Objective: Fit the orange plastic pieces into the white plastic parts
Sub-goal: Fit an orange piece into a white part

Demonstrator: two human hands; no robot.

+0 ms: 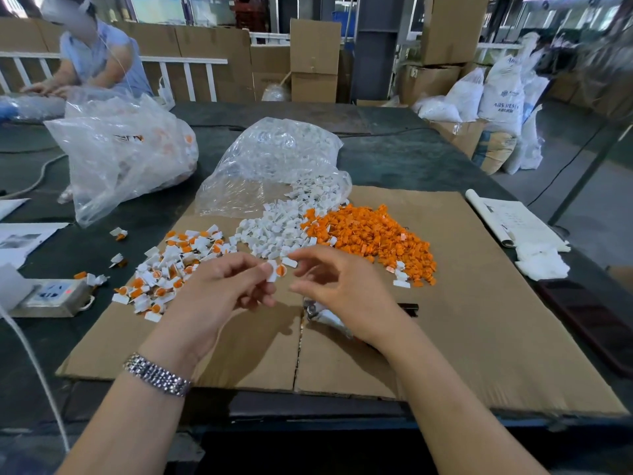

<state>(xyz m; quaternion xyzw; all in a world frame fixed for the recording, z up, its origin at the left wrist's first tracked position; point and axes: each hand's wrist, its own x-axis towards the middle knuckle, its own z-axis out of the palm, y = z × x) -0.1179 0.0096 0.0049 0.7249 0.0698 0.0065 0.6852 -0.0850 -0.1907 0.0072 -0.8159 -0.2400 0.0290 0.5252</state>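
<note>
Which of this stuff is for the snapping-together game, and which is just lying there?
For the job:
orange pieces pile
white parts pile
finished pile
assembled part pinched by the left hand
right hand, holding nothing

Just lying about:
power strip
rolled papers
wristwatch

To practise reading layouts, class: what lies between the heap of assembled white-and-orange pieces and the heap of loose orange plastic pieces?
In the head view, a heap of loose white plastic parts spilling from a clear plastic bag lies between them.
</note>
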